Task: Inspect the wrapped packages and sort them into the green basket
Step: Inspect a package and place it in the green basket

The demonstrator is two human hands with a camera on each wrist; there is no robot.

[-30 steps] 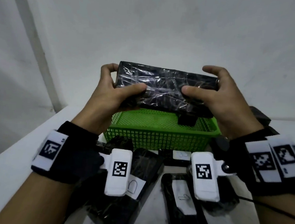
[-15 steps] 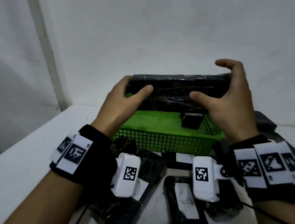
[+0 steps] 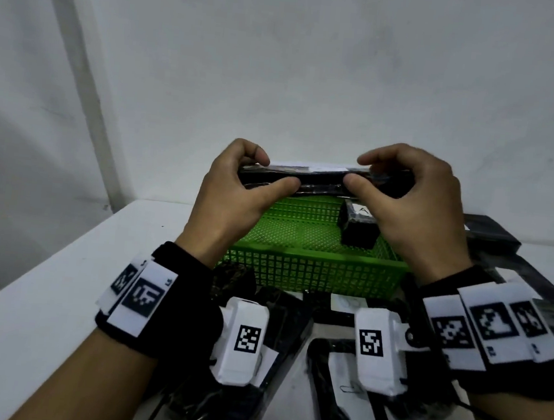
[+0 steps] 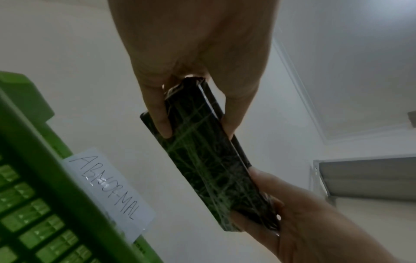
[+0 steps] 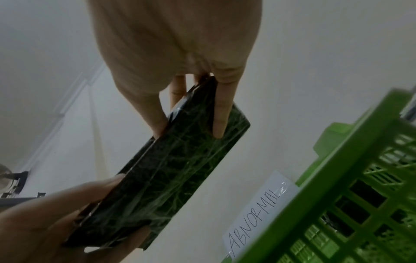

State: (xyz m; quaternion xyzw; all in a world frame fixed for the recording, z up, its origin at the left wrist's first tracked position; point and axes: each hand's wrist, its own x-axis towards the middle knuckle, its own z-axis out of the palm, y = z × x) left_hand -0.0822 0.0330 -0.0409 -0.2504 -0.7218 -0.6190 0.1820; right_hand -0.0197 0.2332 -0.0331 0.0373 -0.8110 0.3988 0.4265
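Note:
A flat black package (image 3: 321,182) wrapped in shiny film is held level over the far side of the green basket (image 3: 310,273). My left hand (image 3: 255,177) pinches its left end between thumb and fingers, and my right hand (image 3: 388,182) pinches the right end. A white label shows on its upper face. In the left wrist view the package (image 4: 209,160) shows its glossy underside, with my left hand (image 4: 191,115) at the top. In the right wrist view the package (image 5: 162,178) is gripped by my right hand (image 5: 191,121). One small black package (image 3: 358,227) with a white label stands inside the basket.
A paper tag reading ABNORMAL (image 4: 108,192) hangs on the basket's rim (image 5: 337,195). Several black wrapped packages (image 3: 346,400) with white labels lie on the white table (image 3: 44,290) in front of the basket, and more lie at the right (image 3: 488,231). A white wall stands close behind.
Both hands have tipped the package from face-on to lying flat and edge-on, and lowered it closer over the basket.

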